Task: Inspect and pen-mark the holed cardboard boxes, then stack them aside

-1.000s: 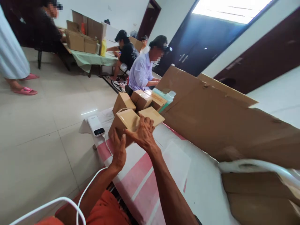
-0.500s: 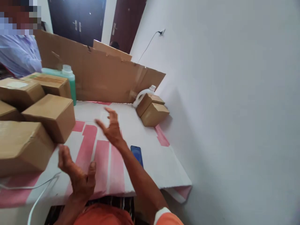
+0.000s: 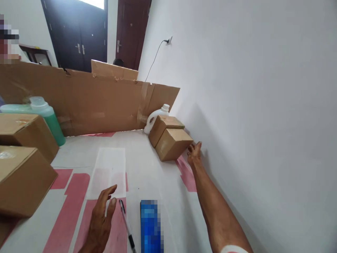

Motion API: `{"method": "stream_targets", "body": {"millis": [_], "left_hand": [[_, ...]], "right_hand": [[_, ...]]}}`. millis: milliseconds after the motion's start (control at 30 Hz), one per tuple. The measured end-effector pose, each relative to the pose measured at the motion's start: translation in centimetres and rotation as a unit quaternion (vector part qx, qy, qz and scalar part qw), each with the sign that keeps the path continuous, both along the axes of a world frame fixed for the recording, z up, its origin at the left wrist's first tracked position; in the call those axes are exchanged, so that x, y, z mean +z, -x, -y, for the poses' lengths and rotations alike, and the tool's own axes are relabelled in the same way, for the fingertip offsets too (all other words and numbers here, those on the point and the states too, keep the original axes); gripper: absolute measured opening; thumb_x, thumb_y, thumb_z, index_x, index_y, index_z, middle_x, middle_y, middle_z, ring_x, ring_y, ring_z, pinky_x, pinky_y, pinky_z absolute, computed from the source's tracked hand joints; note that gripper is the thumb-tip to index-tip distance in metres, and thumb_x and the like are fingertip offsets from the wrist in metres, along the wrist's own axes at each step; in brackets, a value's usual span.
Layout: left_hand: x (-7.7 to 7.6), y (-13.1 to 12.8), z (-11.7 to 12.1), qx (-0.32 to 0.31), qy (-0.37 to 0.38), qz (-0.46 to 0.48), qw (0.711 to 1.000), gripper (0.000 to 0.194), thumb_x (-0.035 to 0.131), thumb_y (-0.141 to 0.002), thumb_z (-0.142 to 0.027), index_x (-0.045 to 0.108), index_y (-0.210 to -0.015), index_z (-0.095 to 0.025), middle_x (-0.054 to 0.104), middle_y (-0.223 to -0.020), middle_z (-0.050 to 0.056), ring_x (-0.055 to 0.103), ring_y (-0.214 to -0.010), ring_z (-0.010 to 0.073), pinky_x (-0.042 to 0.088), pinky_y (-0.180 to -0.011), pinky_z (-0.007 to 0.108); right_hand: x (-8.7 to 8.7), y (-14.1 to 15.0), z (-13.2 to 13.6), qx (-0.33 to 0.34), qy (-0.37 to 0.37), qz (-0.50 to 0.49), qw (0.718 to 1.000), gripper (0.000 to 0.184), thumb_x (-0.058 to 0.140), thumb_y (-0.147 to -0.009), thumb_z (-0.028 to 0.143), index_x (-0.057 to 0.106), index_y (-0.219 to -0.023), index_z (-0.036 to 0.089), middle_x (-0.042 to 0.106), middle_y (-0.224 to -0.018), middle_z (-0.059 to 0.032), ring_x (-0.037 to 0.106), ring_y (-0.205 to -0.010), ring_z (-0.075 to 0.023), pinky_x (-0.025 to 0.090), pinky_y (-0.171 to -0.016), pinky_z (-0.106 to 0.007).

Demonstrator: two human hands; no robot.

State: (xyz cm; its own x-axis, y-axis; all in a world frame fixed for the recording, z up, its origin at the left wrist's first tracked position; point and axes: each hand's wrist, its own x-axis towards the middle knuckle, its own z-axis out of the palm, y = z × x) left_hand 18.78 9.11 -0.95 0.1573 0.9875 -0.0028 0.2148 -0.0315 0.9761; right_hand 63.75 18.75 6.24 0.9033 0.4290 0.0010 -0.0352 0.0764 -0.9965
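Observation:
My right hand (image 3: 194, 152) reaches to the right end of a small cardboard box (image 3: 173, 144), between it and the wall. Its fingers are apart, and I cannot tell whether the fingertips touch the cardboard. A second cardboard box (image 3: 159, 128) stands against the first one's far side, with a white jug (image 3: 152, 117) behind the pair. Over the near part of the table my left hand (image 3: 101, 214) is open and holds nothing. Just right of it lies a pen (image 3: 126, 223). A translucent white sheet (image 3: 112, 165) lies beyond that hand.
Larger cardboard boxes (image 3: 23, 182) and a bottle of green liquid (image 3: 54, 124) stand at the left. A cardboard panel (image 3: 105, 105) runs along the table's far edge. The white wall (image 3: 250, 105) bounds the right side. A phone (image 3: 150, 225) lies near me.
My right hand has moved right, from the middle of the table to the small boxes. My left hand is further over the table. The view has shifted, bringing the pen into sight.

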Motion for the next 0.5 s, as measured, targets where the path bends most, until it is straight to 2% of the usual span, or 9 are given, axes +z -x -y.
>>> {"method": "stream_targets", "body": {"millis": [67,133,233,300,400,500], "left_hand": [[0.1,0.0,-1.4,-0.026,0.000,-0.007,1.000,0.060,0.047,-0.101,-0.070,0.070,-0.133,-0.025,0.069,-0.143,0.014,0.065,-0.135,0.0353,0.053,-0.116,0.059],[0.2,0.3,-2.6,-0.034,0.007,-0.012,0.999,0.058,0.048,-0.101,-0.069,0.071,-0.130,-0.024,0.070,-0.140,0.014,0.069,-0.130,0.0332,0.056,-0.112,0.054],[0.3,0.9,-3.7,-0.019,0.024,-0.022,0.999,0.056,0.048,-0.102,-0.068,0.072,-0.126,-0.024,0.072,-0.136,0.014,0.073,-0.122,0.0313,0.059,-0.106,0.050],[0.2,0.7,-4.3,-0.007,0.026,-0.015,1.000,0.056,0.048,-0.102,-0.068,0.073,-0.123,-0.023,0.074,-0.132,0.013,0.074,-0.118,0.0306,0.059,-0.105,0.049],[0.2,-1.2,-5.5,-0.025,0.002,0.013,1.000,0.054,0.049,-0.103,-0.066,0.072,-0.125,-0.022,0.073,-0.133,0.013,0.073,-0.120,0.0295,0.057,-0.108,0.048],[0.2,-4.3,-7.5,-0.019,-0.053,0.034,0.998,0.063,0.047,-0.104,-0.067,0.059,-0.148,-0.023,0.062,-0.150,0.016,0.062,-0.138,0.0308,0.050,-0.118,0.052]], "right_hand": [[-0.9,-0.9,-1.2,0.003,0.026,-0.033,0.999,0.061,0.029,-0.099,0.070,0.067,-0.112,0.024,0.072,-0.121,-0.0095,0.066,-0.121,-0.0249,0.055,-0.099,-0.041],[-1.6,-1.5,-1.9,-0.004,0.053,-0.043,0.998,0.053,0.041,-0.097,0.069,0.066,-0.111,0.025,0.070,-0.122,-0.0069,0.066,-0.117,-0.0237,0.058,-0.092,-0.038],[-1.9,-1.8,-2.2,-0.025,0.098,-0.051,0.994,0.038,0.059,-0.090,0.058,0.064,-0.109,0.026,0.067,-0.121,-0.0057,0.064,-0.110,-0.0234,0.059,-0.080,-0.035],[-1.9,-1.2,-2.3,-0.011,0.114,-0.060,0.992,0.032,0.059,-0.089,0.053,0.063,-0.104,0.025,0.067,-0.113,-0.0052,0.064,-0.102,-0.0229,0.059,-0.074,-0.033],[-2.0,2.0,-2.4,0.052,0.114,-0.057,0.991,0.033,0.055,-0.090,0.054,0.066,-0.099,0.024,0.069,-0.104,-0.0050,0.065,-0.094,-0.0227,0.061,-0.072,-0.034],[-2.5,7.6,-2.4,0.145,0.089,-0.032,0.985,0.044,0.053,-0.091,0.061,0.069,-0.110,0.025,0.073,-0.113,-0.0070,0.067,-0.104,-0.0260,0.063,-0.079,-0.038]]}}
